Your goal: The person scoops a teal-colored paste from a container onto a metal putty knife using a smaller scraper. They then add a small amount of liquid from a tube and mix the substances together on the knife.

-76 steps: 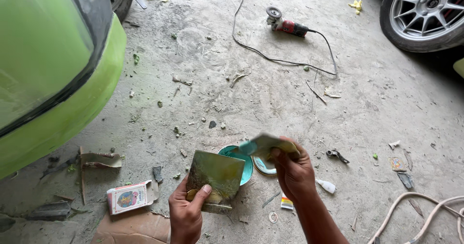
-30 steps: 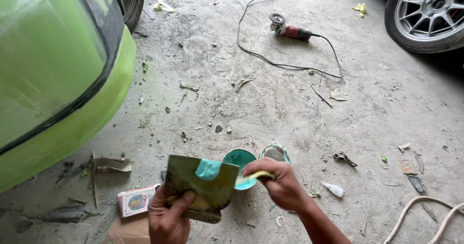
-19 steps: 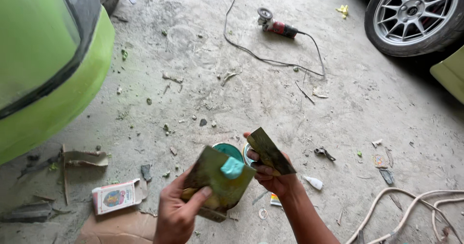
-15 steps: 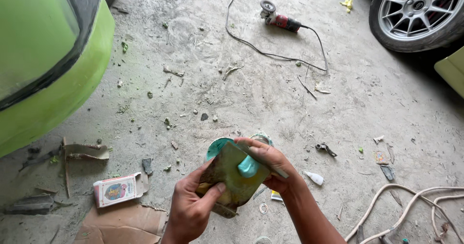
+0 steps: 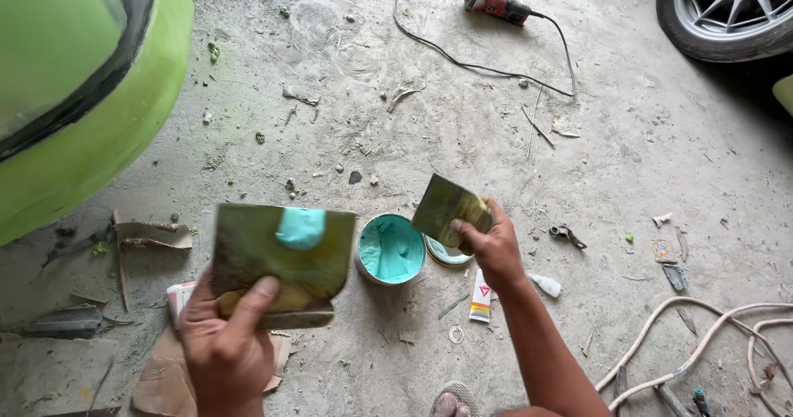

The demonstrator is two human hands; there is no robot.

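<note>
My left hand [image 5: 227, 338] grips a flat, stained mixing board [image 5: 281, 260] from below; a blob of teal putty [image 5: 300, 227] sits near the board's top edge. Held up and to the right of the board is a small metal spreader blade [image 5: 446, 210], pinched in my right hand [image 5: 491, 248]. Between the two hands, on the concrete floor, stands an open can of teal putty [image 5: 390, 249] with its lid [image 5: 450, 254] lying beside it. The blade is apart from the board.
A lime green car body [image 5: 74, 95] fills the left. An angle grinder [image 5: 491, 0] with its cord [image 5: 462, 58] lies at the top, a car wheel [image 5: 727, 8] at top right. A small tube [image 5: 481, 295], cardboard [image 5: 165, 380], hoses [image 5: 702, 343] and scraps litter the floor.
The spreader was pressed onto the board half a second ago; now my right hand has pulled it away to the right, leaving the teal blob on the board, which has shifted left.
</note>
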